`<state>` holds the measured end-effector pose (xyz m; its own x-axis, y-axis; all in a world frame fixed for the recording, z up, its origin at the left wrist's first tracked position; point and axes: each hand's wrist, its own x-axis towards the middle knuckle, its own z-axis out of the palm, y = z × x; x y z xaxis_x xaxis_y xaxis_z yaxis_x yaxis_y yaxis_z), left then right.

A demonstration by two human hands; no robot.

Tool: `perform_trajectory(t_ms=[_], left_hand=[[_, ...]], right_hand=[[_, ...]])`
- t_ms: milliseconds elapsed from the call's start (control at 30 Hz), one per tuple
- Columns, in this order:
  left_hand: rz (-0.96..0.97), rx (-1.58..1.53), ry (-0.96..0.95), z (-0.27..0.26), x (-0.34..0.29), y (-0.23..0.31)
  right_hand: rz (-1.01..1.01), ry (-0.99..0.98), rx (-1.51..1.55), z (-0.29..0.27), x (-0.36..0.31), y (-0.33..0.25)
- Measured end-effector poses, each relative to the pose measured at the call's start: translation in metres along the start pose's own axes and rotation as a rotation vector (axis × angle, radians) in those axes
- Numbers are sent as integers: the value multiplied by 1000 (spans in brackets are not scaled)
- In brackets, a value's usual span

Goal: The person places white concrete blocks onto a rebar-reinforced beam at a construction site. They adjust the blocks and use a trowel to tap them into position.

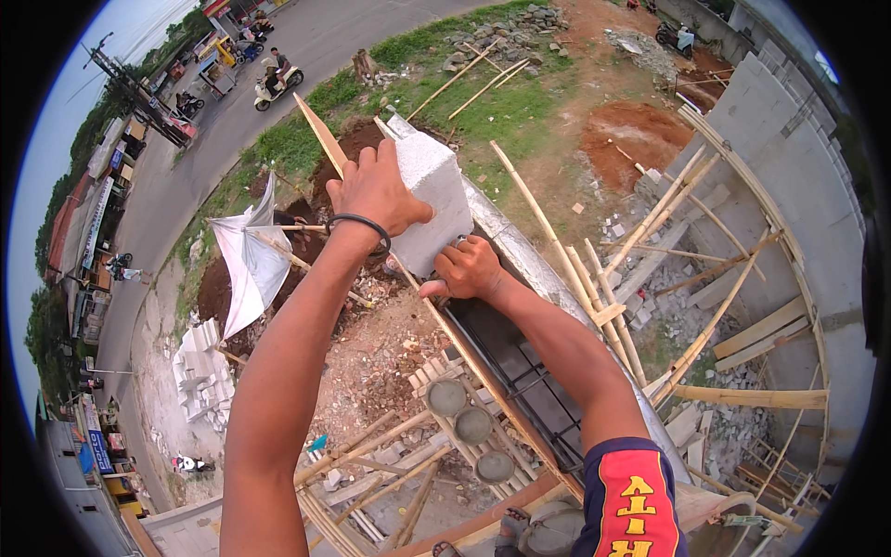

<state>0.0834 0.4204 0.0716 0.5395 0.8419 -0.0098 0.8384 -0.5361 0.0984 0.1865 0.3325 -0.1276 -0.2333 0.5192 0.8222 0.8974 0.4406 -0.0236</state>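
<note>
A pale grey lightweight concrete block [436, 200] sits across the long, narrow wooden formwork, between its thin left board [320, 135] and the wall top on the right. My left hand [379, 193], with a dark band at the wrist, grips the block's left side; its thumb presses the near face and its fingers lie by the board. Close to the block's lower right corner is my right hand [471, 269], its fingers curled and its thumb at the board's edge. A small dark loop shows at its knuckles; what those fingers hold is hidden. Steel reinforcing bars [534, 376] run along the trough.
Buckets of grey mortar [473, 425] stand on bamboo staging below left. Bamboo poles [594, 292] lean at right beside a grey block wall [789, 139]. A white sheet [249, 255] hangs over dug soil. Sandalled feet [510, 527] show at the bottom; the ground lies far below.
</note>
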Motion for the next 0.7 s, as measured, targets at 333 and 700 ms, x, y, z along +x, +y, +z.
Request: perform_trajectory(t_ms=[333, 700], left_hand=[[-94, 13, -72, 6, -1, -15], [-21, -67, -93, -10, -4, -7]], right_hand=[[1118, -514, -238, -87, 30, -160], [946, -824, -422, -111, -45, -206]])
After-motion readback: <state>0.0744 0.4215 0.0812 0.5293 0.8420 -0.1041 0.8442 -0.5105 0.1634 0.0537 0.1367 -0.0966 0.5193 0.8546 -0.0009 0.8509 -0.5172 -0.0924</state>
